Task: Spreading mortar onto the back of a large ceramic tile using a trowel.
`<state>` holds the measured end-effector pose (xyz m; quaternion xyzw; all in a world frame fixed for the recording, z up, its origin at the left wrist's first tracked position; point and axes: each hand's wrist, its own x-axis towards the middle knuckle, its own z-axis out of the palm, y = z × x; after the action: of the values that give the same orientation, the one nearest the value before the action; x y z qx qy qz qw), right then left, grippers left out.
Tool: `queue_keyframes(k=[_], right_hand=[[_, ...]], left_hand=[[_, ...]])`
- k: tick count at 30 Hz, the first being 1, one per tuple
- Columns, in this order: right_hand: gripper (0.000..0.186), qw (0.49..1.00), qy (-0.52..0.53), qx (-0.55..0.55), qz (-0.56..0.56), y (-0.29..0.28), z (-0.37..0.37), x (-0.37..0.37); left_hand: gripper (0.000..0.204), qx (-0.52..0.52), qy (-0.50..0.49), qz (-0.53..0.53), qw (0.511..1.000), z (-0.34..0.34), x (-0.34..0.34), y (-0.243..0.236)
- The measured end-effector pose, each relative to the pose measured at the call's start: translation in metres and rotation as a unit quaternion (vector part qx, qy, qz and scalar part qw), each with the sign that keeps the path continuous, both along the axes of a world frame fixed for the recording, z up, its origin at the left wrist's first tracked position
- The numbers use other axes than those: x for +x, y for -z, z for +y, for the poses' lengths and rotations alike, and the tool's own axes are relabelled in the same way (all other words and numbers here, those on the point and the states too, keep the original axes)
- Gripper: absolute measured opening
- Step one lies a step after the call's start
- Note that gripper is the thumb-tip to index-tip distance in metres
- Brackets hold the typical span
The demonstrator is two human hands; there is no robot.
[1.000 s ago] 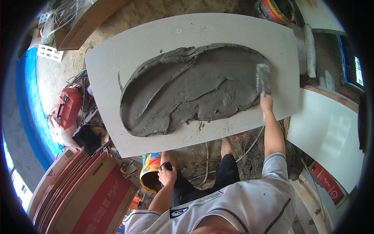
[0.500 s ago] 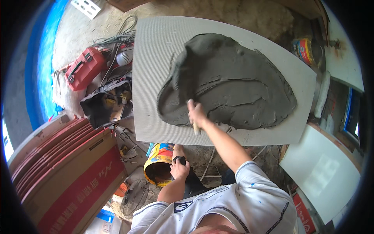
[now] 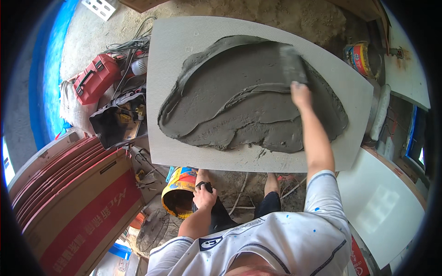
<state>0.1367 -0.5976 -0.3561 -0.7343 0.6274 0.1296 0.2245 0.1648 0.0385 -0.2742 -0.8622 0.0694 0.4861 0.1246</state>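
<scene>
A large pale textured tile (image 3: 170, 41) bears a broad, ridged spread of grey mortar (image 3: 230, 106). My right hand (image 3: 301, 95) grips a trowel, whose blurred blade (image 3: 292, 64) rests over the upper right of the mortar; its handle is mostly hidden by my fingers. Near my left thigh, my left hand (image 3: 206, 198) is closed around a small black object (image 3: 204, 186) that I cannot make out, just beside a tipped yellow bucket (image 3: 175, 188) with a dirty inside.
At left lie a red toolbox (image 3: 96, 78), coiled cables, a black bag (image 3: 108, 129) and stacked cardboard boxes (image 3: 83, 207). A second bucket (image 3: 361, 59) stands at upper right. A glossy white panel (image 3: 377, 202) leans at lower right. My feet are on the rough floor below the tile.
The trowel swung to the mortar's left half half a second ago and has since moved right to the upper right. The mortar's surface shows altered ridges. My left hand stays near my thigh.
</scene>
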Motion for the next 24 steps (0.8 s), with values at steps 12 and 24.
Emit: queue_keyframes(k=[12,24], right_hand=[[0.052,0.675,0.506,0.271,-0.463,0.040,0.052,-0.131],[0.056,0.885,-0.126,0.402,-0.197,0.027,0.372,0.193]], left_hand=[[0.068,0.007,-0.014,-0.005,1.000,-0.009,0.005,0.002],[0.069,-0.051,-0.124,0.023,0.991,0.041,0.050,-0.004]])
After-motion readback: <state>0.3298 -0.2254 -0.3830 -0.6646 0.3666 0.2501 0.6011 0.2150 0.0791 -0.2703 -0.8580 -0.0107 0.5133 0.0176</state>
